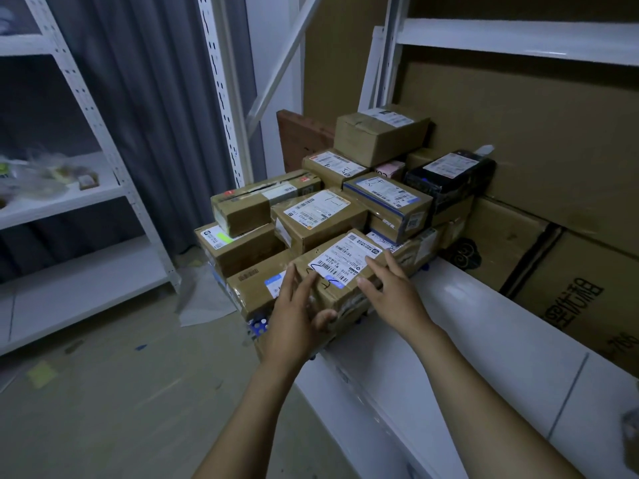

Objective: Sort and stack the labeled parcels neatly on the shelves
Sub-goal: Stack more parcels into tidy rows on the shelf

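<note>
Left hand [296, 314], right hand [394, 293]: parcel [345, 293] between.

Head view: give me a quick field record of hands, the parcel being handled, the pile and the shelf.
front parcel: brown box, label up, at the pile's near edge
left hand: grips its near left corner, thumb on near face
right hand: fingers flat on its top
pile: labelled brown boxes, one black parcel at right
shelf: white board, runs right of the pile

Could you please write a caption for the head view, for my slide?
Left hand grips the front labeled parcel; right hand rests on it, among stacked parcels.
</note>
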